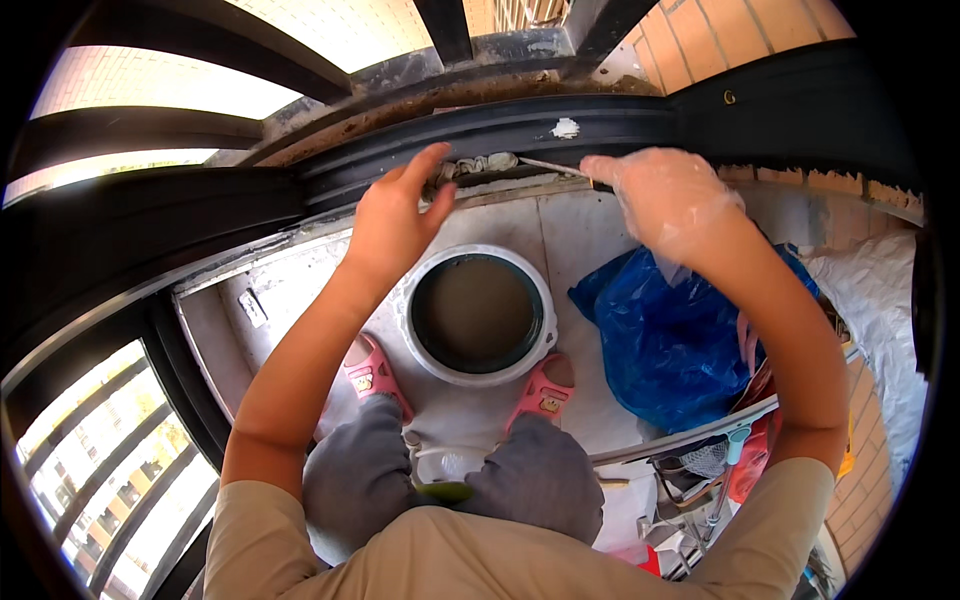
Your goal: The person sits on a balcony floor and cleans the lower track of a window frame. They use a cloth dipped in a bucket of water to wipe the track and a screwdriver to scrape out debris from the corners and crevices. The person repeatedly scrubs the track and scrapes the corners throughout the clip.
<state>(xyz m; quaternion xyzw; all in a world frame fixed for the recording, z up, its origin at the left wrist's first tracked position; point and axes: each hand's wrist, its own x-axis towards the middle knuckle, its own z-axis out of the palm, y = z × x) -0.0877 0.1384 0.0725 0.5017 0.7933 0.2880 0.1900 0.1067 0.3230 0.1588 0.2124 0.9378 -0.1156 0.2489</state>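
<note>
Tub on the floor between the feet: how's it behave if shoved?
Probably heavy for its size: the tub holds a broad pool of murky liquid, depth unclear. Likely to slosh if jolted, since no lid covers it. Unlikely to roll, as it seems to stand upright on pale tiles.

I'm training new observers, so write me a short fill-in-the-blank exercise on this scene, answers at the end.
1. The person's right hand, with a thin, straight, light-coloured rod in its grip, wears a thin glove of clear ____.
2. The round, white-rimmed tub of murky liquid stands on the floor to the ____ of the crumpled, glossy blue plastic bag.
3. The rubbery, open-toed slippers on the person's feet are coloured ____.

Missing words: plastic; left; pink.
</note>
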